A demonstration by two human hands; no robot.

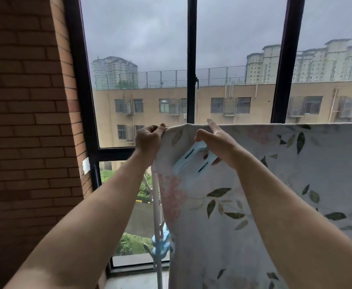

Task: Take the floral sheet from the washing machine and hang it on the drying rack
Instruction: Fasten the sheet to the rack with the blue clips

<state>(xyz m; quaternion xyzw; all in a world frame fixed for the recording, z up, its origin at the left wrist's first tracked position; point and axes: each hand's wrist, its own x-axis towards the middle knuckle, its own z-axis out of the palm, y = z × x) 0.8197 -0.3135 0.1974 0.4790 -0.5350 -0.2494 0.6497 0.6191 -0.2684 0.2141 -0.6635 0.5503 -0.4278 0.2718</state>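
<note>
**Hanging stage, head view.** The floral sheet (317,163) lies draped over the top rail of the drying rack (156,201). Its upper edge runs from the centre of the frame to the right edge, and the cloth falls to the bottom of the frame. The rail itself is hidden under the cloth. The rack's white upright shows left of the sheet, with a blue joint (160,245) lower down.

The left hand (149,139), at centre left, has its fingers curled and pinches the sheet's top left corner. The right hand (216,140), just right of it, holds a pale blue clip (191,161) between the thumb and the curled fingers. Its index finger (211,125) stretches up to the sheet's top edge. The clip lies against the front of the cloth, just below that edge.

Behind stand a black-framed window (191,59) and, at the left of the frame, a brick wall (25,122).
</note>
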